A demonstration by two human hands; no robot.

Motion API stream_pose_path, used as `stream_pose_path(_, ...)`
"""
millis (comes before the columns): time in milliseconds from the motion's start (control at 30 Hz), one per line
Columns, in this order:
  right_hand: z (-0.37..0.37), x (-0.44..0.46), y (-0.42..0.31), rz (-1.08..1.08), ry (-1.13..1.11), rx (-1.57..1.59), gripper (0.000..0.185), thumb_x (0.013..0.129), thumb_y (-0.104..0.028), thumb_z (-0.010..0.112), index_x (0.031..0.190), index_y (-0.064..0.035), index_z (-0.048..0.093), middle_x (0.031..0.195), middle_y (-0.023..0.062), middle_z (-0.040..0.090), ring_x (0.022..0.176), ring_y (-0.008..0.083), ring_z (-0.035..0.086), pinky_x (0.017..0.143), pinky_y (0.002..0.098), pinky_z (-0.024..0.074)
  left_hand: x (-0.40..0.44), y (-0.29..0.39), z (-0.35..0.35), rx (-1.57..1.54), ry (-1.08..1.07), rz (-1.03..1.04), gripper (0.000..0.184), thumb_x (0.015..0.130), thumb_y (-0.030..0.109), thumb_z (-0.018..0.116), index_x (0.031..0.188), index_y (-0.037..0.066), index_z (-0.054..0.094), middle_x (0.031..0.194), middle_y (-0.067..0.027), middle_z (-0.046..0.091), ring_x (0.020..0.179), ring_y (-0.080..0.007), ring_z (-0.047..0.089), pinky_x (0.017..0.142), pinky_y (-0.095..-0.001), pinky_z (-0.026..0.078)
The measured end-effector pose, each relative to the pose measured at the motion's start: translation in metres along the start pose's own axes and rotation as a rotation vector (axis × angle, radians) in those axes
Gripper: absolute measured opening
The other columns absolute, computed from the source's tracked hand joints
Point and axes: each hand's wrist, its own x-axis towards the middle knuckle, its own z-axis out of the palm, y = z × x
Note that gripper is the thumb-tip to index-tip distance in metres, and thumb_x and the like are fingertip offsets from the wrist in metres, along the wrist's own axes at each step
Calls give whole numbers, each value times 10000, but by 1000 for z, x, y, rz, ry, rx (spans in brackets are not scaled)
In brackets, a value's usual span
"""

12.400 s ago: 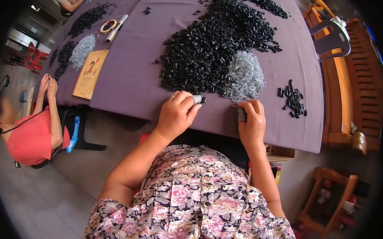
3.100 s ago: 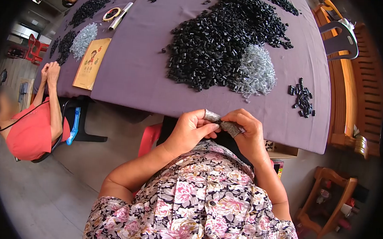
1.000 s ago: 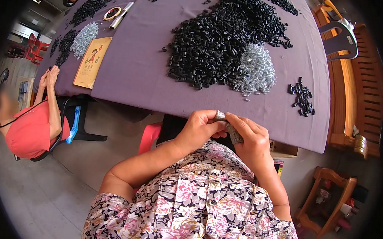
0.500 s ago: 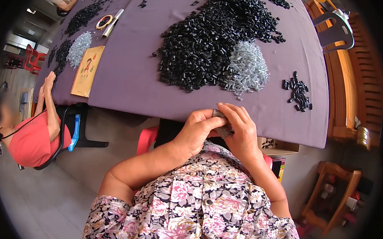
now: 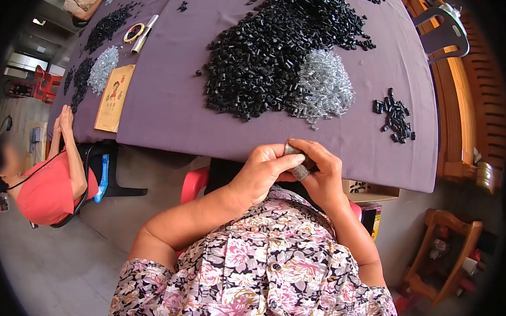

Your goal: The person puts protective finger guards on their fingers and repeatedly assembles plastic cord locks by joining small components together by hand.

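In front of my chest, at the table's near edge, both hands meet around a rough grey strip (image 5: pixel 301 172), whose material I cannot tell for sure. My left hand (image 5: pixel 264 169) pinches it, thumb pressed across its face. Curled over its far side is my right hand (image 5: pixel 324 168), with a small black piece (image 5: pixel 308 161) showing between its thumb and fingers. Beyond the hands lies a big heap of short black tubular pieces (image 5: pixel 252 66). A pile of small clear pieces (image 5: pixel 325 84) rests against its right side.
A smaller black group (image 5: pixel 395 117) lies at the right on the purple-covered table (image 5: pixel 170 96). Leftward are a yellow booklet (image 5: pixel 114 99), a tape roll (image 5: pixel 133 33) and more piles. A person in red (image 5: pixel 51 190) sits at left; another person (image 5: pixel 86 0) sits farther back.
The grey strip has turned in my fingers and more of it shows. A black piece is now visible by my right thumb. The view has shifted slightly.
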Motion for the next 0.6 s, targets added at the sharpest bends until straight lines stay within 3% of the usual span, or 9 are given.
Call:
stream_pose_path(133, -3, -2, 0, 20, -47, 23, 425, 763, 21, 752, 1181, 1, 679, 1091, 173, 715, 1004, 336, 699, 881, 390, 557, -1, 2, -1, 25, -39, -82, 256, 1023, 172, 594, 1166, -16, 691, 1082, -64, 721, 985, -135, 683, 884, -290, 555)
stream_pose_path(333, -4, 2, -3, -117, -16, -137, 457, 740, -12, 798, 1183, -10, 684, 1097, 168, 710, 995, 350, 687, 854, 407, 563, 2, -7, -5, 236, -92, 123, 290, 1051, 184, 557, 1179, -49, 672, 1092, -57, 706, 1006, -118, 661, 916, -289, 533)
stream_pose_path(533, -4, 2, -6, -127, -7, -154, 460, 741, -29, 808, 1183, -6, 683, 1100, 166, 709, 993, 350, 685, 850, 407, 562, 0, -6, -7, 352, -67, 153, 292, 1067, 192, 514, 1121, -52, 666, 1031, -25, 680, 945, -85, 623, 856, -279, 519)
stream_pose_path(600, -4, 1, -4, -115, -12, -132, 454, 746, -33, 807, 1182, -4, 683, 1099, 169, 708, 992, 351, 686, 852, 404, 561, -1, -4, -1, 276, -48, 175, 273, 1062, 183, 518, 1020, -50, 653, 915, 7, 638, 858, -61, 571, 775, -265, 499)
